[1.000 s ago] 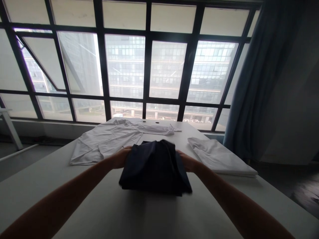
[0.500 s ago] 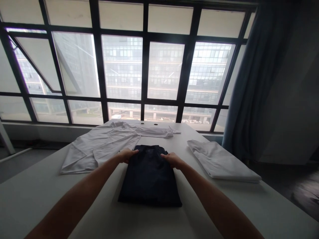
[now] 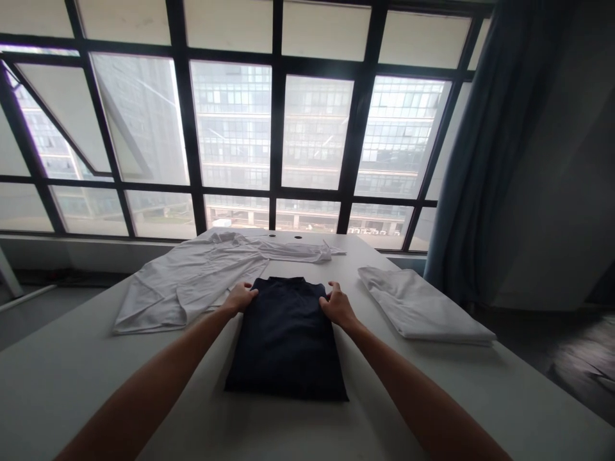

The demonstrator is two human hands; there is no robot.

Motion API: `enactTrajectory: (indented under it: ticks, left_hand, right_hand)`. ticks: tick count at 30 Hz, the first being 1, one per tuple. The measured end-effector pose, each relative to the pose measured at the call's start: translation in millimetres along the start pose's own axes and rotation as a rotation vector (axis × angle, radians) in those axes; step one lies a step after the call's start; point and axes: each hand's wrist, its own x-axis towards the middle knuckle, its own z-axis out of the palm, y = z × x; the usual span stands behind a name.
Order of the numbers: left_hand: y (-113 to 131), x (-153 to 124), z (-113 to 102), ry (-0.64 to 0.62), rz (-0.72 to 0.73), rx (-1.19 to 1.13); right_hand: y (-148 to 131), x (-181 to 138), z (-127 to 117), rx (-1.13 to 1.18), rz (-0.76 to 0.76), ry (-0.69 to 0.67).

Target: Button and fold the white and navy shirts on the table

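Observation:
A dark navy folded shirt (image 3: 287, 339) lies flat in front of me, its collar at the far end and its wide folded edge toward me. At its upper left corner, my left hand (image 3: 241, 297) touches the edge with the thumb, the fingers slightly apart beside it. My right hand (image 3: 338, 304) is at the opposite corner, with the thumb by the edge and the index finger lifted away. Both hands look open, though some fingers are partly hidden.
A white shirt (image 3: 192, 282) is spread out at the far left of the white table (image 3: 192, 416). On the right rests a folded white garment (image 3: 427, 307). Windows (image 3: 230, 128) stand behind the table, with a blue-grey curtain (image 3: 461, 192) at the right.
Both hands have loosened from the shirt's upper corners and moved slightly outward to its side edges. The collar end now lies flatter and wider. The view has shifted a little.

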Motion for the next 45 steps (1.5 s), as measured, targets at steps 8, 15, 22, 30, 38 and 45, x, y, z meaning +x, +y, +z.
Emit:
enactTrajectory:
  ticks: [8, 15, 22, 30, 38, 45]
  left_hand:
    - [-3, -100, -5, 0.017, 0.769, 0.581]
    - [-15, -162, 30, -0.292, 1.128, 0.622]
    - [-37, -159, 41, -0.254, 1.078, 0.641]
    - [-45, -145, 39, -0.152, 0.767, 0.706]
    - [-50, -135, 32, -0.170, 0.753, 0.736]
    - [-54, -110, 12, -0.156, 0.944, 0.776]
  right_hand:
    - [-12, -54, -15, -0.200, -0.141, -0.143]
    - [-41, -103, -4, -0.426, -0.374, -0.019]
    - [-42, -126, 19, -0.342, -0.481, -0.280]
    - [-31, -126, 12, -0.422, -0.211, -0.420]
    - [-38, -133, 4, -0.515, -0.156, -0.419]
    - [-45, -152, 10, -0.415, -0.353, -0.377]
